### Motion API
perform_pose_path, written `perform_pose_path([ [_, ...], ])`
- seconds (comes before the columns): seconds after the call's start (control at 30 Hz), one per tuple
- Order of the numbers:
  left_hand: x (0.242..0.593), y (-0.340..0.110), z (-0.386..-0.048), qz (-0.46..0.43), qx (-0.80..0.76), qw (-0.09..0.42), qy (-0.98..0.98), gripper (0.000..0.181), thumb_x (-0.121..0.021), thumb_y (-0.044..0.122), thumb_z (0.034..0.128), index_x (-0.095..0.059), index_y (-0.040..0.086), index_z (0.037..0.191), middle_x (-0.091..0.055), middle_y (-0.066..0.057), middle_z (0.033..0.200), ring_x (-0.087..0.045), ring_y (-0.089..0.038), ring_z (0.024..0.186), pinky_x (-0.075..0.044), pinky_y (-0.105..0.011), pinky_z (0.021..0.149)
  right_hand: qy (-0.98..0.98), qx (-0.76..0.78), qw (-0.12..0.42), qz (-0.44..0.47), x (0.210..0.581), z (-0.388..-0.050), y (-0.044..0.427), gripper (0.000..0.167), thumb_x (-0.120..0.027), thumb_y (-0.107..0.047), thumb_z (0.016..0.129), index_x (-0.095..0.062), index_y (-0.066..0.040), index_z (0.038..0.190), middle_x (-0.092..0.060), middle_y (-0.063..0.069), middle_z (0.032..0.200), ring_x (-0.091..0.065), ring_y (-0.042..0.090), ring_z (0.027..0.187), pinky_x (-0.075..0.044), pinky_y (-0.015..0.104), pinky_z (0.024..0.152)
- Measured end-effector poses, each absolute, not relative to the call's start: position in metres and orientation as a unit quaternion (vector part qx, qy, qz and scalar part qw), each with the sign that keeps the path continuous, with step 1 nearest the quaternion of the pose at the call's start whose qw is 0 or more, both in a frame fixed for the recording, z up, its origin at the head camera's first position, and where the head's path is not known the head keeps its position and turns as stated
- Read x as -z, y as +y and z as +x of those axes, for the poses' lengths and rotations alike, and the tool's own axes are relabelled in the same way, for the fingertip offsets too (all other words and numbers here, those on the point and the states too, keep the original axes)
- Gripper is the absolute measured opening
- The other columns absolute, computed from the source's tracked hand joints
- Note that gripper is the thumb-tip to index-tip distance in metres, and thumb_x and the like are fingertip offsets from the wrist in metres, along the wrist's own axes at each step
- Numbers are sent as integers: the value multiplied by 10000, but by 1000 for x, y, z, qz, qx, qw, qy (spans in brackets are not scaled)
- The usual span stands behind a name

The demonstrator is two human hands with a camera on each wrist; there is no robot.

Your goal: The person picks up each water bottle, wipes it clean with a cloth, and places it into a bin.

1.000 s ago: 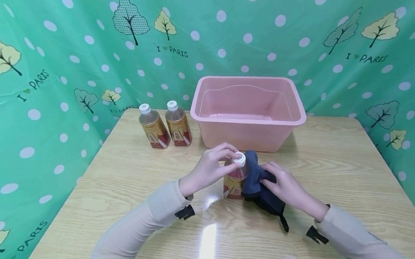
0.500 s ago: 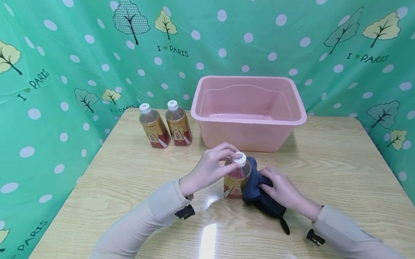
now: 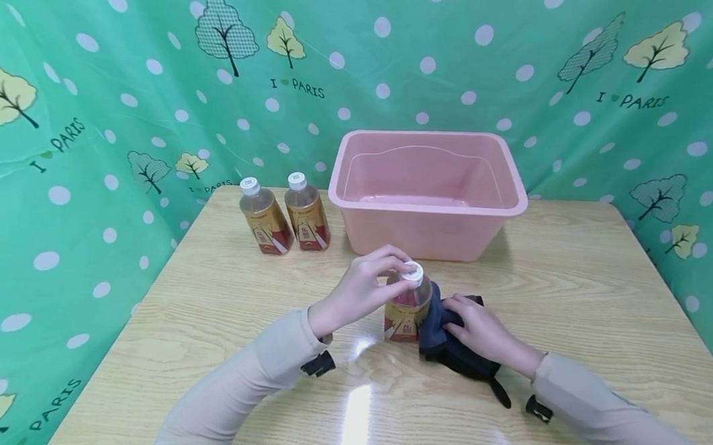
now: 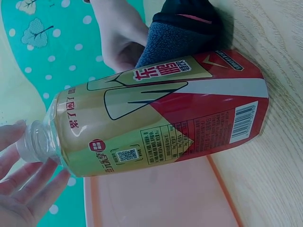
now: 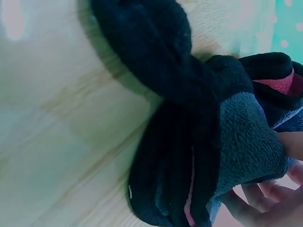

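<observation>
At the table's middle, a drink bottle (image 3: 404, 317) with a gold and red label stands upright. My left hand (image 3: 359, 286) pinches its white cap (image 3: 413, 274) between thumb and fingers. In the left wrist view the bottle (image 4: 142, 118) shows its barcode and printed label. A dark blue plush cloth (image 3: 431, 328) with black edging lies against the bottle's right side, and my right hand (image 3: 485, 333) grips it. Pink lining shows in folds of the cloth (image 5: 246, 137) in the right wrist view. Some right fingers are hidden by the cloth.
Behind the hands stands a pink plastic tub (image 3: 419, 232). Two similar capped bottles, a left one (image 3: 267, 224) and a right one (image 3: 307, 216), stand left of the tub on the wooden table (image 3: 218, 323). A green patterned curtain (image 3: 364, 68) hangs around the table.
My right hand has slid slightly down and to the right along with the cloth, whose top edge is now lower beside the bottle. The left hand and bottle have stayed put.
</observation>
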State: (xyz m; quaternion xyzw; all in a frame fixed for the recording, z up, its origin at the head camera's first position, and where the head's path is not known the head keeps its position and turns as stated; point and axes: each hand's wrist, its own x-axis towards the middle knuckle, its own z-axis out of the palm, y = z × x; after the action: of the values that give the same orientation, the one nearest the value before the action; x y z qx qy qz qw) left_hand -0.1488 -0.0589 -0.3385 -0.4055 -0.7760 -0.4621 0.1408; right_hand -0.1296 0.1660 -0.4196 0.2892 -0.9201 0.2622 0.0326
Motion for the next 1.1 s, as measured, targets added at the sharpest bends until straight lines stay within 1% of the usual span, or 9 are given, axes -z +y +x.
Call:
perform_pose_path([
  [0.27, 339, -59, -149, -406, 456, 143, -779, 134, -684, 58, 756, -639, -11, 862, -586, -77, 931, -591, -117, 788, -501, -165, 694, -920, -262, 29, 289, 423, -131, 165, 231, -670, -14, 737, -602, -12, 958, -593, 65, 928, -572, 224, 891, -478, 388, 756],
  [0.5, 337, -60, -149, -407, 451, 149, -780, 127, -684, 58, 757, -639, -8, 855, -586, -73, 919, -589, -111, 788, -501, -163, 688, -910, -308, 35, 274, 421, -131, 169, 227, -675, 5, 736, -617, -29, 954, -600, 40, 916, -579, 214, 893, -478, 382, 757],
  [0.7, 333, -60, -148, -417, 435, 151, -784, 122, -674, 56, 765, -628, -4, 861, -581, -67, 910, -579, -111, 796, -499, -166, 695, -904, -344, 32, 253, 415, -127, 177, 242, -662, 29, 747, -617, -34, 976, -599, 53, 950, -569, 251, 927, -471, 406, 778],
  [0.9, 331, -60, -149, -433, 410, 160, -787, 104, -671, 54, 768, -603, 24, 840, -567, -41, 885, -550, -84, 765, -493, -171, 687, -896, -362, 64, 249, 412, -122, 183, 257, -670, 61, 726, -618, -37, 957, -597, 41, 937, -569, 226, 899, -478, 388, 759],
  [1.0, 330, -59, -149, -436, 389, 171, -794, 106, -673, 75, 768, -598, 44, 836, -563, -26, 876, -539, -75, 768, -482, -169, 693, -894, -362, 80, 251, 412, -121, 186, 267, -678, 72, 710, -620, -44, 943, -599, 32, 924, -574, 208, 876, -487, 368, 733],
  [1.1, 330, -59, -148, -435, 369, 183, -801, 110, -675, 104, 770, -598, 59, 835, -564, -13, 873, -534, -70, 776, -477, -178, 699, -894, -362, 85, 251, 410, -120, 189, 270, -681, 71, 706, -621, -45, 942, -600, 33, 919, -580, 208, 859, -492, 352, 710],
])
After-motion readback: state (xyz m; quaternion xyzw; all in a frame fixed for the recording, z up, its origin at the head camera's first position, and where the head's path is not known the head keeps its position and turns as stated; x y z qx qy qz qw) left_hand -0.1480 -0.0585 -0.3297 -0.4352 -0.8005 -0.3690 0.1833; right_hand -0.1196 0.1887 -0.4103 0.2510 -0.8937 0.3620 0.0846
